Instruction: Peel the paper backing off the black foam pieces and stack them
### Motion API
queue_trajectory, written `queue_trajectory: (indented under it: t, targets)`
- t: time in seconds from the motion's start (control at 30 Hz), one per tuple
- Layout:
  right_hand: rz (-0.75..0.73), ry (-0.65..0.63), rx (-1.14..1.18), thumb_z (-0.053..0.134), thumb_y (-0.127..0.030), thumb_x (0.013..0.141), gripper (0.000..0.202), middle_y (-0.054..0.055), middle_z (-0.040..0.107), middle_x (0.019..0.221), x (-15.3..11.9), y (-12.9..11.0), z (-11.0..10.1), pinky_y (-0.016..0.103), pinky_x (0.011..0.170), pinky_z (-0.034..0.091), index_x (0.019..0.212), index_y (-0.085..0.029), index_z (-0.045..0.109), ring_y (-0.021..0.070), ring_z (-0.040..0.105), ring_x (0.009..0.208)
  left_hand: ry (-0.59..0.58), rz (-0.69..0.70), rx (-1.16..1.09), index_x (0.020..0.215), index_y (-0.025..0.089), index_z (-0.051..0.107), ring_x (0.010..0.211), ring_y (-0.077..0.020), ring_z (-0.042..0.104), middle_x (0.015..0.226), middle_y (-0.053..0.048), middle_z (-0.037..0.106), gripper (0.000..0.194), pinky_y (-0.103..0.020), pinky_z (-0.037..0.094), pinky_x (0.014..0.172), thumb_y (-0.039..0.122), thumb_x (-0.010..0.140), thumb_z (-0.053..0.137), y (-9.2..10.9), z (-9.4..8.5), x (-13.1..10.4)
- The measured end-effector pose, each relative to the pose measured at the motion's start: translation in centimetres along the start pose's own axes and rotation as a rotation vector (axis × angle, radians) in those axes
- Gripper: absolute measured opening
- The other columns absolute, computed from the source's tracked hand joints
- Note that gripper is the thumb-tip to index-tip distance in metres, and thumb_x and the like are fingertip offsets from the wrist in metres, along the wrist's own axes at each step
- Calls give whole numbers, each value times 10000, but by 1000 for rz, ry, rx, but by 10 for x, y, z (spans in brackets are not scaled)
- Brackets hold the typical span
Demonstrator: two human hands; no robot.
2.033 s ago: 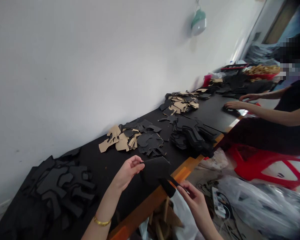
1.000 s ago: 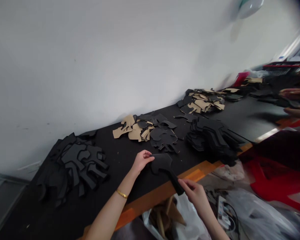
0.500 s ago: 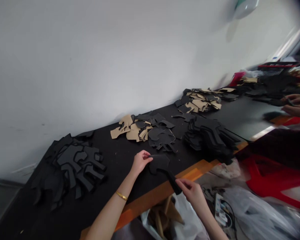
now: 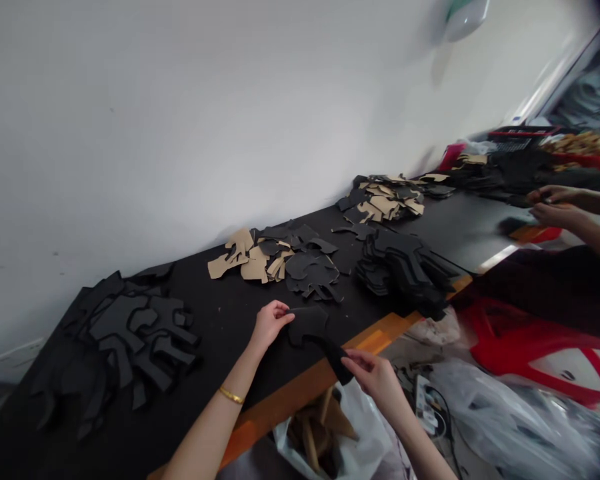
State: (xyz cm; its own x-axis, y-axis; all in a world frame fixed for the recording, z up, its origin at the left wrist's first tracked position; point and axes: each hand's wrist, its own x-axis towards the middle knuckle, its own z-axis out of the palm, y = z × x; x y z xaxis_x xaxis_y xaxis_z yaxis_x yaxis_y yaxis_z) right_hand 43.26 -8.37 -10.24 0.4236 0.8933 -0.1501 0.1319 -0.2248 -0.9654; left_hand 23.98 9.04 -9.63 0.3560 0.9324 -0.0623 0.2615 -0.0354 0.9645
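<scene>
Near the front edge of the black table (image 4: 220,360), a dark cut-out piece (image 4: 309,323) with a narrow tail is stretched between my two hands. My left hand (image 4: 270,325) pinches its upper left corner. The tail's lower end is between the thumb and fingers of my right hand (image 4: 373,373), just past the table edge. Beyond the piece lies a heap of black and tan scraps (image 4: 275,257). To my left is a pile of dark cut-out pieces (image 4: 145,333), and a stack of similar dark pieces (image 4: 405,263) sits to the right.
Another scrap heap (image 4: 383,198) lies by the wall. Orange tape (image 4: 280,403) runs along the table edge. Below hang or stand a white bag with tan scraps (image 4: 360,427), clear plastic (image 4: 485,413) and a red stool (image 4: 520,347). A co-worker's hands (image 4: 555,203) work at far right.
The view has turned slightly right, so everything appears shifted left. Both my hands keep the same hold on the dark piece. More of the co-worker's arms shows.
</scene>
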Motion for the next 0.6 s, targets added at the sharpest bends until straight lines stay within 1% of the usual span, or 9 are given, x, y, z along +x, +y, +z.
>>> queue_trajectory:
  t: [0.07,0.1,0.17,0.2,0.27,0.33,0.43,0.5,0.6]
  targets:
    - [-54,35,46,696,-540,606,428,3,591,552,0,1,2,254,453,408,830,-176,664,158,531,499,-10,-12,-23,784,167,609,643,-162,604,665,-13,658,288,-261,430,631,355,618,751,0,-1,0]
    - [-72,50,69,708,-527,600,450,-9,584,557,0,1,3,255,464,415,882,-184,635,153,526,496,-11,-18,-34,788,167,610,642,-161,603,662,-9,657,296,-259,428,629,360,615,753,0,-1,0]
    - [-76,56,107,721,-508,604,506,-46,554,546,-1,1,4,238,430,383,977,-206,563,131,479,446,-7,-27,-49,789,167,611,646,-159,600,659,-5,652,304,-256,424,626,366,611,756,1,-2,0]
    - [-72,43,125,718,-506,615,508,-60,536,538,-1,1,4,227,409,356,989,-216,533,121,452,423,-4,-32,-54,787,166,611,651,-159,599,660,-5,650,304,-254,422,624,366,610,756,1,-3,-1]
    - [-73,-8,159,698,-519,645,449,-69,510,533,-1,0,3,213,393,317,928,-221,517,105,419,405,-2,-49,-63,786,166,612,666,-162,599,665,-7,648,302,-251,420,619,367,611,755,3,-3,-1]
    - [-65,-56,174,672,-540,670,402,-70,481,513,-1,-2,1,207,386,289,853,-207,540,91,388,389,-6,-67,-73,791,165,612,675,-164,600,670,-9,646,301,-249,420,612,364,615,752,5,-3,-2]
    - [-38,-53,149,663,-553,667,411,-56,478,493,0,-4,-3,206,376,262,817,-172,623,81,362,374,-10,-76,-83,787,162,608,667,-163,598,653,-6,637,293,-250,422,607,349,612,751,7,-2,-1]
    - [-21,-48,123,661,-551,663,439,-53,462,459,0,-5,-5,213,377,259,847,-153,682,85,356,373,-8,-75,-84,776,161,607,656,-162,598,646,-3,636,290,-255,425,608,341,603,756,6,-2,-1]
    - [31,-80,92,640,-552,682,506,-68,387,387,-1,-5,-7,222,378,245,941,-126,723,87,315,361,-10,-72,-84,775,161,616,651,-164,603,652,-7,648,300,-262,432,619,345,594,768,5,-1,-1]
